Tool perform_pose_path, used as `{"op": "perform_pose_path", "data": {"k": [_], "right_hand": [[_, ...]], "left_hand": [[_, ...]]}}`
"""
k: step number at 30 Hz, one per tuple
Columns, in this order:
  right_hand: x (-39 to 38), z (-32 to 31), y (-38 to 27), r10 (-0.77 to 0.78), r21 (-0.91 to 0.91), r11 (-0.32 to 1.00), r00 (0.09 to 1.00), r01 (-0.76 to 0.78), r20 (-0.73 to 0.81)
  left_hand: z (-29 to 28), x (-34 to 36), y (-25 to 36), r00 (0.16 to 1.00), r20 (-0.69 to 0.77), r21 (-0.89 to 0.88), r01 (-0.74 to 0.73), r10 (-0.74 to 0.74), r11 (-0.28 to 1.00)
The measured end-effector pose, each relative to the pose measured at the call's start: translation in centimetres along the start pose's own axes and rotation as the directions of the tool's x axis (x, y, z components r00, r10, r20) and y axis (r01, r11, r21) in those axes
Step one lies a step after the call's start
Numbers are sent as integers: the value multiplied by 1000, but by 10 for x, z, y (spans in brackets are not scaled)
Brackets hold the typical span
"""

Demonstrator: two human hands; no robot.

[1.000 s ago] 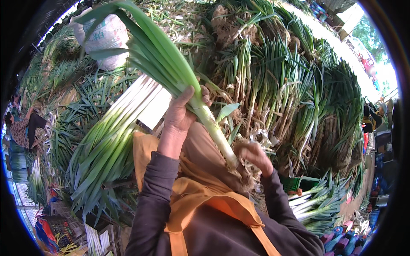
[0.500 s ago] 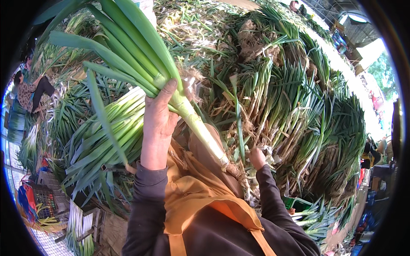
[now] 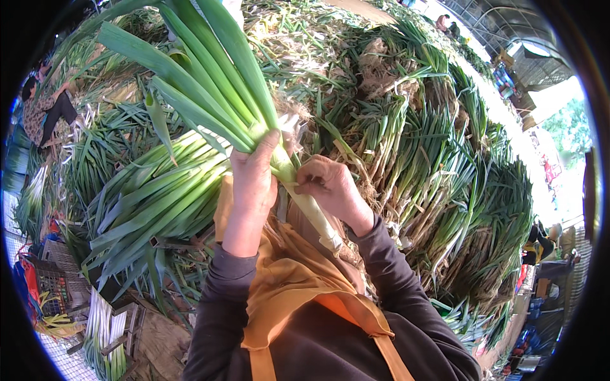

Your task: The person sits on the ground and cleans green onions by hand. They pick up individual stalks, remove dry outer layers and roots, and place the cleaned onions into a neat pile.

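Note:
A large leek (image 3: 305, 208), broad green leaves fanning to the upper left, slants over my lap and orange apron (image 3: 289, 279), its pale root end low and right. My left hand (image 3: 253, 171) is wrapped round its neck, where the leaves spread. My right hand (image 3: 327, 184) has bent fingers pinched on the pale stalk just below; the exact bit between the fingertips is too small to make out. Behind my left hand lies a pile of trimmed leeks (image 3: 149, 203) with long green tops.
Untrimmed leeks (image 3: 457, 203) with dry roots are heaped at the right. Loose leaf litter (image 3: 298, 44) covers the ground ahead. Plastic crates (image 3: 54, 279) and white-stemmed leeks (image 3: 105, 330) stand lower left. Another person (image 3: 44, 111) works at the far left.
My right hand has risen from near the root end, where it was half a second ago, to the middle of the stalk beside my left hand, which still grips the leek.

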State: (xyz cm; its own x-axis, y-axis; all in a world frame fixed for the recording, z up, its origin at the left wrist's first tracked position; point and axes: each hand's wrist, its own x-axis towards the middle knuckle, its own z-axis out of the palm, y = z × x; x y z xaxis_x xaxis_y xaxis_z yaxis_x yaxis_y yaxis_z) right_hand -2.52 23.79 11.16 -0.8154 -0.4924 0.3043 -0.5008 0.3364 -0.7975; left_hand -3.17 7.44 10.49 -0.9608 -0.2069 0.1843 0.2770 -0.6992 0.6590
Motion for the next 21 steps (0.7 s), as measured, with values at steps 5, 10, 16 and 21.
{"op": "perform_pose_path", "data": {"k": [5,10,16,21], "right_hand": [[0,21,-8,-344,-255,912,938,321,-49],[-1,29,-17,-209,-40,978,975,206,-79],[-11,27,-11,-201,-118,973,980,201,9],[-37,23,-15,-109,-64,992,994,108,-26]], "left_hand": [[-12,2,8,991,-126,-22,-56,52,998],[-10,8,23,978,-116,70,-167,175,983],[-8,7,21,967,-131,56,-211,217,976],[-15,0,11,971,-173,12,-165,164,986]]}}
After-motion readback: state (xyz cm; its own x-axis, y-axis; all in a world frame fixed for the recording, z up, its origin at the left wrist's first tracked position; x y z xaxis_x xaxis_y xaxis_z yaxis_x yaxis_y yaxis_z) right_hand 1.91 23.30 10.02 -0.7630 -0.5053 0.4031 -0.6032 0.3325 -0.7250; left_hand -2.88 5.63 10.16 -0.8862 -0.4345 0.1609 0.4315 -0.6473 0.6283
